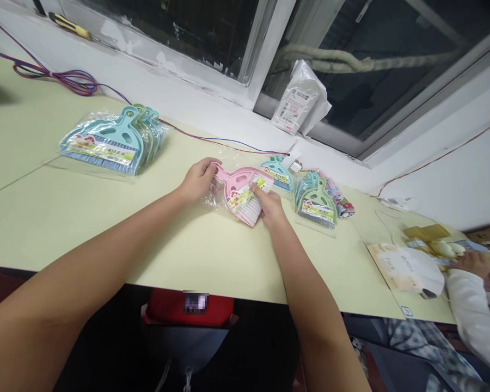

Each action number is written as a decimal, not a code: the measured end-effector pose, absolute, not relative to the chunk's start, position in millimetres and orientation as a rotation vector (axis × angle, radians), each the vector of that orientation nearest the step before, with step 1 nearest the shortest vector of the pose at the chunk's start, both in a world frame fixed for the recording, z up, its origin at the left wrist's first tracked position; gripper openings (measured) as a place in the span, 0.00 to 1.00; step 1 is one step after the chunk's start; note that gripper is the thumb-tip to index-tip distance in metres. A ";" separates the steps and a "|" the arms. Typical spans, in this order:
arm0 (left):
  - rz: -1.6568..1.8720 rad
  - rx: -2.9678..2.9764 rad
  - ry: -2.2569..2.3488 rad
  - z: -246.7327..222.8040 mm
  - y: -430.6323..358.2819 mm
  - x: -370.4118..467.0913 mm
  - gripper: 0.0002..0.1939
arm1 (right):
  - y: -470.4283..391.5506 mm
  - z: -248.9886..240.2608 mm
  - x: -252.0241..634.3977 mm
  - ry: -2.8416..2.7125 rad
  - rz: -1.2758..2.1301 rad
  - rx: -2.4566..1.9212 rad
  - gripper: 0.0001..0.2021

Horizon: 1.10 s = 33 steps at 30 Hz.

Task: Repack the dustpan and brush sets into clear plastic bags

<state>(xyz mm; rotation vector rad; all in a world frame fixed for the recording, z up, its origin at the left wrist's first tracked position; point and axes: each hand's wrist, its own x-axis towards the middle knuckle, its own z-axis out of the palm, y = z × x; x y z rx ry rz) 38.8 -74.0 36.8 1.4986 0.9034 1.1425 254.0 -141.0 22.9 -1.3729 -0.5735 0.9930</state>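
A pink dustpan-and-brush set [240, 188] with white bristles and a printed label is held just above the table, between my hands. My left hand [200, 181] is closed round its handle end and the clear plastic bag [214, 200] there. At the bristle end, my right hand [269, 202] pinches the set, thumb on the label. Bagged blue and green sets [102, 139] lie stacked to the left. Behind my right hand is a blue set [278, 173], and right of it a green set [318, 204] in front of blue ones.
A coil of red-blue wire [71, 81] runs along the wall, below a screwdriver [71, 26] on the ledge. A white package [298, 103] stands on the windowsill. At the right, a co-worker's hands [476, 267] are near a white box [400, 267] and yellow items.
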 end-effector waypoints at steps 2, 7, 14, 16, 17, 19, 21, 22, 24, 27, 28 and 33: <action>1.155 1.488 0.906 36.2 -72.9 38.6 0.15 | -139.4 21.9 255.3 -0.562 0.999 -1.347 0.20; 1.158 1.486 0.864 34.0 -72.7 39.8 0.15 | -137.2 21.3 259.5 -0.510 0.958 -1.397 0.19; 1.149 1.585 0.845 36.6 -80.5 41.0 0.16 | -137.8 23.9 263.3 -0.433 0.914 -1.450 0.22; 1.166 1.623 0.844 37.3 -82.9 41.6 0.16 | -138.2 25.3 263.7 -0.429 0.898 -1.458 0.22; 1.172 1.639 0.843 37.5 -83.9 42.0 0.16 | -138.4 26.0 263.7 -0.430 0.891 -1.462 0.22; 1.174 1.661 0.849 37.8 -85.7 43.0 0.16 | -139.1 27.4 263.8 -0.436 0.881 -1.461 0.21; 1.165 1.660 0.859 38.0 -86.7 43.9 0.17 | -139.8 28.6 263.8 -0.435 0.858 -1.458 0.21; 1.161 1.650 0.863 38.0 -86.7 44.2 0.17 | -140.2 29.0 263.8 -0.435 0.839 -1.460 0.21; 1.161 1.623 0.868 37.6 -85.7 44.3 0.16 | -140.5 29.1 264.4 -0.454 0.815 -1.464 0.20; 1.171 1.569 0.883 36.0 -81.5 43.0 0.16 | -139.4 27.3 267.1 -0.538 0.867 -1.386 0.19; 1.172 1.546 0.887 35.2 -79.5 42.3 0.15 | -138.7 26.4 268.3 -0.569 0.901 -1.337 0.17; 1.178 1.469 0.869 32.3 -70.8 39.2 0.15 | -137.0 24.5 270.5 -0.633 1.005 -1.210 0.09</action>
